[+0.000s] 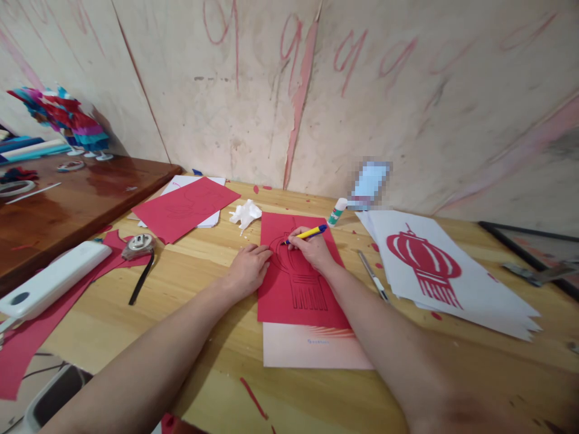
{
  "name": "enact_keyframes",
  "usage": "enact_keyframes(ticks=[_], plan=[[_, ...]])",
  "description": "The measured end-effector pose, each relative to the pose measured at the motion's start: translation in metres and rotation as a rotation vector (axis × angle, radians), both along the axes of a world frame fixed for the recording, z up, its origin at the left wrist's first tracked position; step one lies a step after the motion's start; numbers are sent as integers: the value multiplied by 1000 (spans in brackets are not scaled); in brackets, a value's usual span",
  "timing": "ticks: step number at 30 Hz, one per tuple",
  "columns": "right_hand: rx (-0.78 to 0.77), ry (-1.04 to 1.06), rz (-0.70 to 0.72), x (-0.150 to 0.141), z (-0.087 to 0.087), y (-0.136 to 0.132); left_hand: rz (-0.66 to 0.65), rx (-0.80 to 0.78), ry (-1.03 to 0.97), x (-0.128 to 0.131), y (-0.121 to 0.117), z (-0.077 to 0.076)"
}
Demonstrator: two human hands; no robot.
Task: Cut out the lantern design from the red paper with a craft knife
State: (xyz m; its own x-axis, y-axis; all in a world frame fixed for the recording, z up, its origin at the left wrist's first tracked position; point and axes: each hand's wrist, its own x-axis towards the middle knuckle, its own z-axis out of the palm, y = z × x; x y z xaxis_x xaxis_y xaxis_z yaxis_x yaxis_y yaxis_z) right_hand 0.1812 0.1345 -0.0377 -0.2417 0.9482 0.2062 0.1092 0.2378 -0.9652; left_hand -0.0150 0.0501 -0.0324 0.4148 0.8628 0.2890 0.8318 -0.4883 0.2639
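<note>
My right hand (311,248) is closed round a yellow and blue pen (307,234), its tip down on a red paper sheet (289,289) that carries a drawn lantern outline. My left hand (248,265) lies flat, fingers spread, on the sheet's left edge and holds it still. The red sheet rests on a pale cutting pad (307,352) on the wooden table (181,313).
A white sheet stack with a red cut-out lantern (425,260) lies at right, a craft knife (373,276) beside it. A glue stick (337,212), crumpled tissue (245,214), more red paper (185,208), a tape measure (139,246) and a white device (49,280) sit around.
</note>
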Motion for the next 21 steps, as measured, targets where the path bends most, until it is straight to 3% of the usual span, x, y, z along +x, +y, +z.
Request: enact_keyframes(ticks=[21], plan=[[-26, 10, 23, 1, -1, 1, 3, -2, 0, 0, -1, 1]])
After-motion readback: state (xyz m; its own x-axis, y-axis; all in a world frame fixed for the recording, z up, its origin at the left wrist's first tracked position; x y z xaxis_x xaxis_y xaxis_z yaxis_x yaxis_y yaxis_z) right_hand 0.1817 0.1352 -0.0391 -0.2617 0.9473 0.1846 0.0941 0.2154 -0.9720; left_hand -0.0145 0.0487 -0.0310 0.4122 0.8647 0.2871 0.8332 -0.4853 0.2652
